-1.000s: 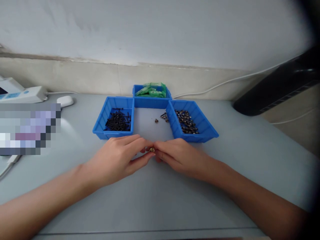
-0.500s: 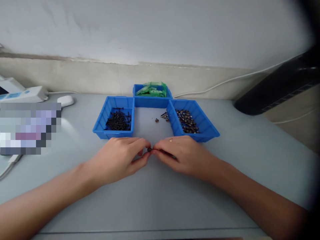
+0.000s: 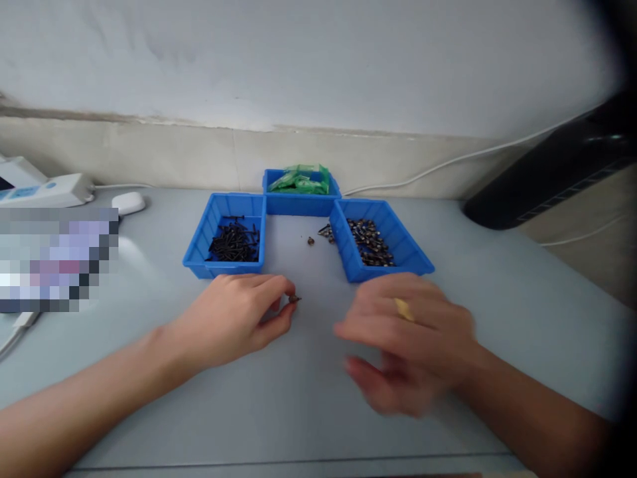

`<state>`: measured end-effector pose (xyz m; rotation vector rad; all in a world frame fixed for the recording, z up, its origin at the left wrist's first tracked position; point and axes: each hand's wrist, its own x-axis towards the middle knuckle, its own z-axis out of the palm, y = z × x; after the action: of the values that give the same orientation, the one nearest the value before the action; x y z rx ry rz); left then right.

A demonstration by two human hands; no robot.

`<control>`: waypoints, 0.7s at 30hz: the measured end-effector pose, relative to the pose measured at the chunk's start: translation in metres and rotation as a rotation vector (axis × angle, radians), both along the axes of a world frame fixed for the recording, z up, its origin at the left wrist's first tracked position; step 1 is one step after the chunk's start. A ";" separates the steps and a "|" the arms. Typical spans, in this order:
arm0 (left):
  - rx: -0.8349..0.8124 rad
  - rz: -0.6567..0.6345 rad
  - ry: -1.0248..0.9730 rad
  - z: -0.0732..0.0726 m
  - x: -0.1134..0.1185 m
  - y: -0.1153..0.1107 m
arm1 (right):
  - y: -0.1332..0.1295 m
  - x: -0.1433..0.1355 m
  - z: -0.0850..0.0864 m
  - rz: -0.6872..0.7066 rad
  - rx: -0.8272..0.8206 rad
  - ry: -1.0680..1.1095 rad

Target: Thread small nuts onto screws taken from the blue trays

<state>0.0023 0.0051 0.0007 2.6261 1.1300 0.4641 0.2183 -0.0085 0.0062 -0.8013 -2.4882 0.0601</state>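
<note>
My left hand [image 3: 249,312] pinches a small dark metal fastener [image 3: 294,299] between thumb and forefinger, just above the table; a thin tip sticks out to the right. Its exact kind is too small to tell. Off to the right, my right hand [image 3: 408,338] is blurred by motion, thumb and forefinger apart, with nothing visible between them. Beyond my left hand is a blue bin [image 3: 223,267] of black screws [image 3: 233,243]. Another blue bin [image 3: 415,249], holding shiny metal fasteners [image 3: 371,242], stands just past my right hand.
At the back, a third blue bin [image 3: 301,206] holds green plastic packets [image 3: 301,179]. One loose metal piece [image 3: 310,241] and several others [image 3: 326,232] lie between the bins. A black cylindrical object [image 3: 537,172] stands at right; a power strip [image 3: 47,190] and white case [image 3: 128,202] at left.
My right hand has let go of the fastener and moved right and toward me, its fingers spreading. My left hand stays in place, still pinching the piece.
</note>
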 end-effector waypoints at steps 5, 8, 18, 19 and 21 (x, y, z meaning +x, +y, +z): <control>0.003 0.033 0.045 0.000 -0.001 0.000 | 0.019 -0.009 -0.005 0.048 0.010 -0.109; 0.010 0.045 0.062 0.000 0.000 0.000 | 0.023 -0.011 -0.007 0.004 -0.048 -0.135; 0.000 0.030 0.043 -0.001 0.000 0.000 | 0.022 -0.011 -0.008 0.000 -0.020 -0.170; -0.002 0.025 0.043 0.000 0.000 0.000 | 0.022 -0.011 -0.008 -0.004 -0.013 -0.170; -0.011 0.016 0.046 0.001 0.000 -0.001 | 0.022 -0.011 -0.008 -0.016 0.001 -0.173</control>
<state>0.0023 0.0045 0.0012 2.6328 1.1644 0.4017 0.2069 0.0135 -0.0016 -0.8584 -2.6435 -0.0164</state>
